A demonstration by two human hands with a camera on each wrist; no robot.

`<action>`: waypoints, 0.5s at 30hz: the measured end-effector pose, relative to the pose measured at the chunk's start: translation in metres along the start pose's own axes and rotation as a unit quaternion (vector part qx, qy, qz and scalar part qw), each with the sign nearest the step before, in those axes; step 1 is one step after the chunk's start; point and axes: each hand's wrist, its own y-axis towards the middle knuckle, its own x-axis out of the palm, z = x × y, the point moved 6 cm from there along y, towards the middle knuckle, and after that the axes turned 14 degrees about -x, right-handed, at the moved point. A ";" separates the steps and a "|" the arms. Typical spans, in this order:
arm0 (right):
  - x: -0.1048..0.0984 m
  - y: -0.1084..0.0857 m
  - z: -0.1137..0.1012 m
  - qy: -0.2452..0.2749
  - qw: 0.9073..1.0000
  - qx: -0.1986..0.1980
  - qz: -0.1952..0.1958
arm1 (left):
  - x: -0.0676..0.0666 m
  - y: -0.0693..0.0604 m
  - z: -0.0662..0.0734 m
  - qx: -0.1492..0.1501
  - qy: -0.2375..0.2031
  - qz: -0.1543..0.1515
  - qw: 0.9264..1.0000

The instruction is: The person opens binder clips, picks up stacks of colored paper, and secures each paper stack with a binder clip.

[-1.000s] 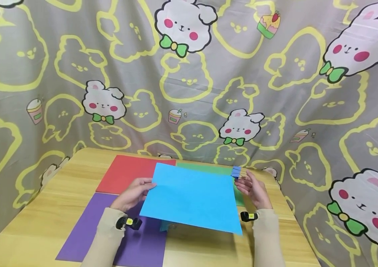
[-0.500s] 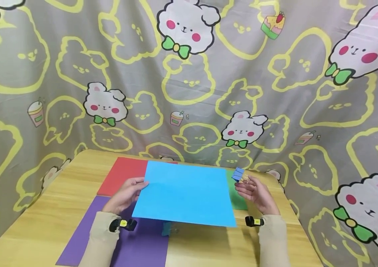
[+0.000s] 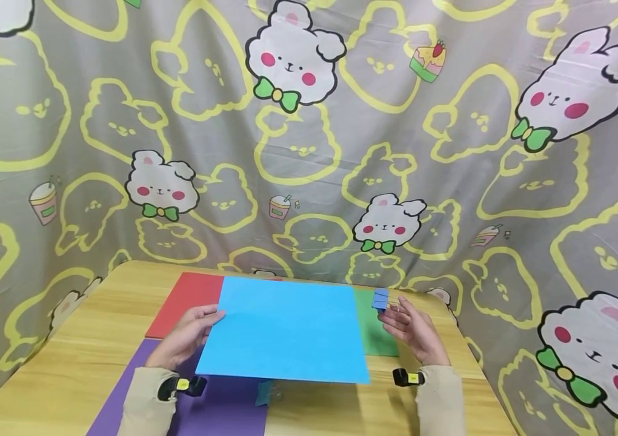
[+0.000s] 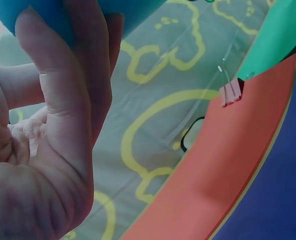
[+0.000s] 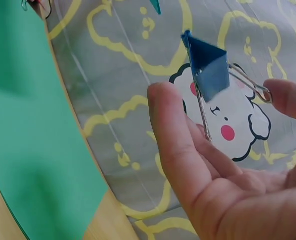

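Observation:
My left hand (image 3: 189, 333) grips the left edge of a bright blue sheet of paper (image 3: 287, 330), raised over the table and nearly flat. In the left wrist view, fingers (image 4: 68, 100) reach up to the underside of that sheet (image 4: 135, 12). Off its right edge, with a gap between, my right hand (image 3: 415, 330) pinches a blue binder clip (image 3: 380, 299). Seen from the right wrist, the clip's blue body (image 5: 212, 75) points away from the hand, and its wire handles (image 5: 250, 82) lie between thumb and fingers.
Red (image 3: 178, 306), purple (image 3: 222, 406) and green (image 3: 380, 339) sheets lie on the wooden table (image 3: 63, 357). A pink binder clip (image 4: 231, 92) sits on the red one's edge. A small teal piece (image 3: 263, 392) shows below the blue sheet. A patterned curtain (image 3: 309, 145) hangs behind.
My left hand has moved left with the blue sheet, away from the binder clip, and more of the green sheet shows. The right hand keeps its pinch on the clip. The head view has shifted slightly.

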 end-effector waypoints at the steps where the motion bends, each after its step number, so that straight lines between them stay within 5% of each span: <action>1: 0.001 0.000 0.000 0.002 1.000 -0.002 0.002 | -0.001 -0.001 0.000 -0.001 -0.001 0.002 1.000; 15: 0.009 -0.001 0.004 0.130 0.991 -0.003 0.042 | -0.004 -0.002 0.001 -0.004 -0.007 0.003 1.000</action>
